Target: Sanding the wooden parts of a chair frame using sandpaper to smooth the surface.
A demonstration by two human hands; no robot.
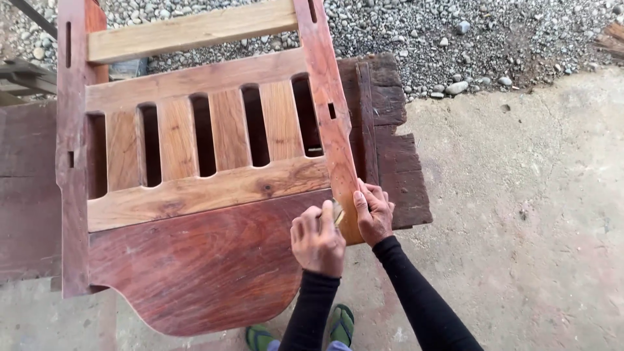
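A reddish wooden chair-back frame [195, 195] with several vertical slats lies flat on a dark weathered plank bench [396, 162]. My left hand [317, 239] is closed on a small pale piece, apparently sandpaper [337, 211], pressed against the lower end of the frame's right post. My right hand [373, 213] grips that same post end [348, 214] from the right side, fingers wrapped over its edge. Both arms wear black sleeves.
Grey gravel [455, 32] covers the ground at the top. Bare concrete [520, 214] spreads right and below. My feet in green sandals [341, 328] stand at the bottom edge. Weathered boards [19, 78] lie at the far left.
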